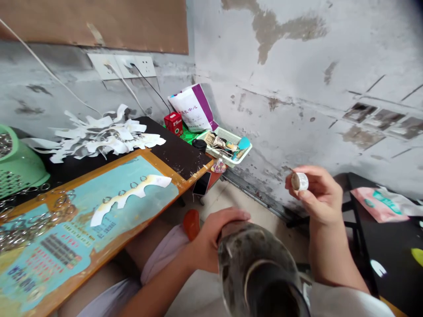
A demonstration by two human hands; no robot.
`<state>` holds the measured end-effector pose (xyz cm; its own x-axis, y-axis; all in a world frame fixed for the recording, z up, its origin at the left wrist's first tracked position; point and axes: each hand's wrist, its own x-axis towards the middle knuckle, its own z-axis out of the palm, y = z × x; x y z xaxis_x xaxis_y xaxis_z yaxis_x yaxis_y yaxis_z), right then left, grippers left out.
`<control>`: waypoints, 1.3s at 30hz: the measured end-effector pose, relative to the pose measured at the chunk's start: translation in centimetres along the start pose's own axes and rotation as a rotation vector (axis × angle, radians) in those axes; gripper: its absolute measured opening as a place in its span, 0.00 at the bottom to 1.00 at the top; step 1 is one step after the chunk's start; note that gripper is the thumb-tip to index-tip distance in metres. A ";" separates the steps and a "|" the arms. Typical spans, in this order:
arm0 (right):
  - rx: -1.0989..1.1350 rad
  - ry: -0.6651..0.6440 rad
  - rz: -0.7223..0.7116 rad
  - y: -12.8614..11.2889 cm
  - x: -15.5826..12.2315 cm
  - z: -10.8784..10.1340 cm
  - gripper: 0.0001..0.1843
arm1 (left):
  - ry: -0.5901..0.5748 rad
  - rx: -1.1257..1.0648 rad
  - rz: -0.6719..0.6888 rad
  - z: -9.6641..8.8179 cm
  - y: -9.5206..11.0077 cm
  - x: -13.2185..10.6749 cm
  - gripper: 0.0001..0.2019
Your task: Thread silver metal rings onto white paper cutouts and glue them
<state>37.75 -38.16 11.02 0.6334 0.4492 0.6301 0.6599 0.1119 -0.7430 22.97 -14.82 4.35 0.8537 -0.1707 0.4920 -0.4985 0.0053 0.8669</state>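
Note:
My left hand (211, 237) is wrapped round the far side of a dark, stained container (257, 251), held close below the camera. A round dark part at its near end looks like an opening, but blur hides the detail. Off to the right, my right hand (319, 193) pinches a small white cap (301, 181) with a brownish, crusted face. On the bench at left lies a white scalloped strip (132, 198), with several metal rings (122, 193) along its upper edge.
Loose metal rings (36, 220) heap up beside a green basket (20, 163). White strips (102, 134) pile at the back of the bench. In the corner are a pale tray (243, 159), a red box (173, 124) and a phone (201, 183). A black table (386, 246) stands right.

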 end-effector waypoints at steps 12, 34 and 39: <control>0.041 0.056 0.093 0.9 -0.5 1.8 0.22 | 0.061 0.056 0.158 -0.2 3.9 2.1 0.23; 0.071 -0.127 -0.012 -0.3 -1.6 2.8 0.22 | 0.337 0.325 -0.088 0.4 -7.4 -0.2 0.37; 0.065 -0.148 -0.020 -0.1 -1.5 3.0 0.21 | 0.341 0.355 -0.089 0.2 -7.7 -0.4 0.37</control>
<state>35.51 -36.19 9.53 0.5508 0.5715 0.6083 0.6409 0.1773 -0.7469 26.45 -15.03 -2.51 0.8664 0.1766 0.4671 -0.3916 -0.3403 0.8549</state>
